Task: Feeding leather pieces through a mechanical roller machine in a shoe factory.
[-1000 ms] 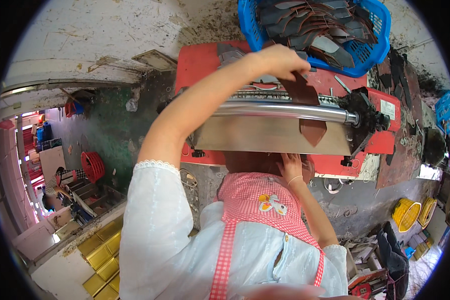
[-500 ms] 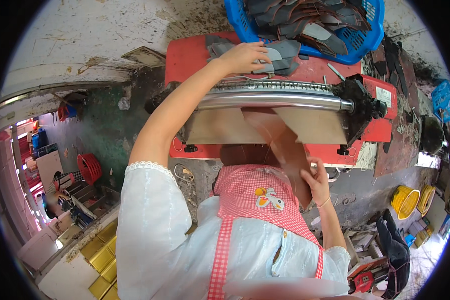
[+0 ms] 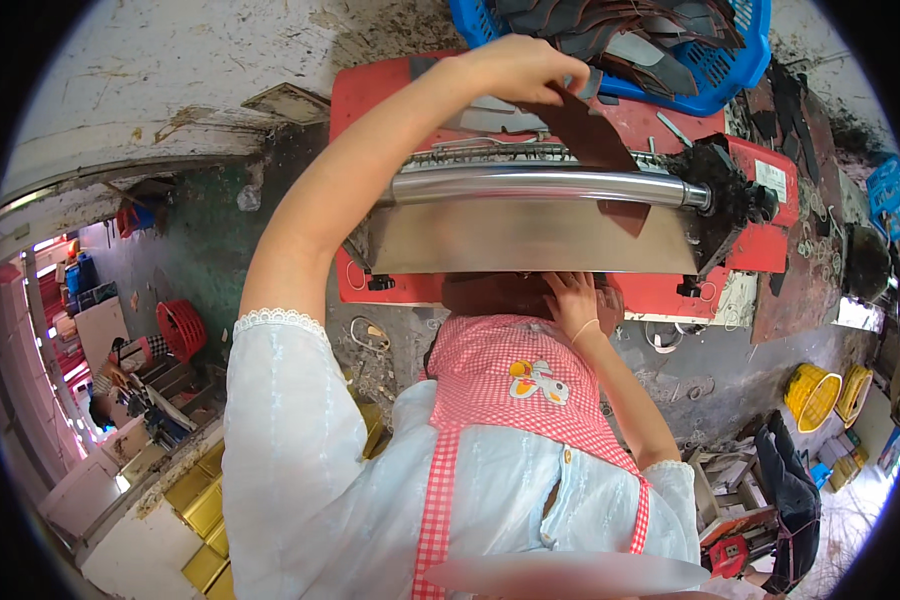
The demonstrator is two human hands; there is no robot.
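Note:
Beyond the shiny roller [image 3: 540, 186] of a red machine, my left hand [image 3: 525, 70] pinches the far end of a brown leather piece [image 3: 592, 135]. That piece runs back toward the roller, and its near end shows on the metal plate [image 3: 510, 240] in front. The roller hides its middle. My right hand [image 3: 573, 300] lies, fingers stretched out, on brown leather pieces [image 3: 500, 293] under the plate's near edge, against my checked apron. Grey cut pieces [image 3: 495, 118] rest on the red top behind the roller, partly hidden by my left arm.
A blue plastic basket [image 3: 715, 90] heaped with dark cut pieces stands at the far side. Black side housing with a knob [image 3: 760, 207] closes off the roller's right end. Yellow baskets [image 3: 810, 400] stand on the floor at right; a red basket [image 3: 180, 330] is at left.
My left hand has moved from the grey pieces to the brown piece's far end. That piece has passed beyond the roller. My right hand has let go of it and moved left to the lower pieces.

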